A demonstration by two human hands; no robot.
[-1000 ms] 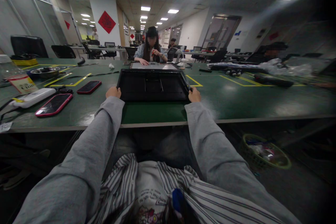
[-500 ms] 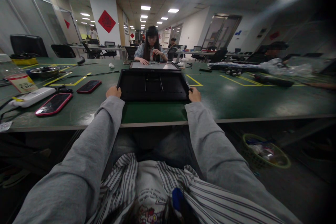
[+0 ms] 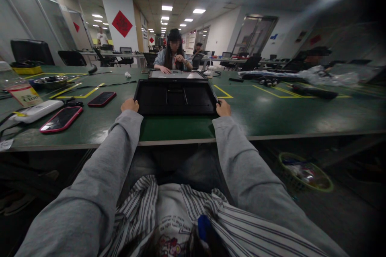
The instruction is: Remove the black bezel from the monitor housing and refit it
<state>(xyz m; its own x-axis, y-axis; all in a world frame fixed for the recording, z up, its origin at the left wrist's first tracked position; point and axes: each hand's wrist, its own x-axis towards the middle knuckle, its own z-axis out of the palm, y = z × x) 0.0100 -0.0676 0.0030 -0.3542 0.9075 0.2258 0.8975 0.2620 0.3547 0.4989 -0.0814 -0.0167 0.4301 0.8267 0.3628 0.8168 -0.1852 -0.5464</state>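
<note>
A wide black rectangular shell [image 3: 150, 98], much like a monitor housing, lies on the green table before me. It has a raised rim and a squarish frame shape in its middle. My left hand [image 3: 130, 105] is closed round its left edge, fingertips mostly hidden. At the opposite edge, my right hand [image 3: 223, 108] grips the rim near the front corner. Just beyond the shell's far side lies a grey flat panel [image 3: 193, 75], where a person across the table rests a hand [image 3: 165, 70].
Two red-edged phones [image 3: 62, 119] [image 3: 102, 98], a white power strip [image 3: 39, 111], a bottle [image 3: 22, 90] and a metal bowl [image 3: 51, 82] occupy the table's left. Plastic-wrapped items [image 3: 316, 74] lie at right. A green basket [image 3: 328, 186] stands on the floor.
My hands and the black shell stay almost where they were. In the far left background, a standing person has shifted slightly left.
</note>
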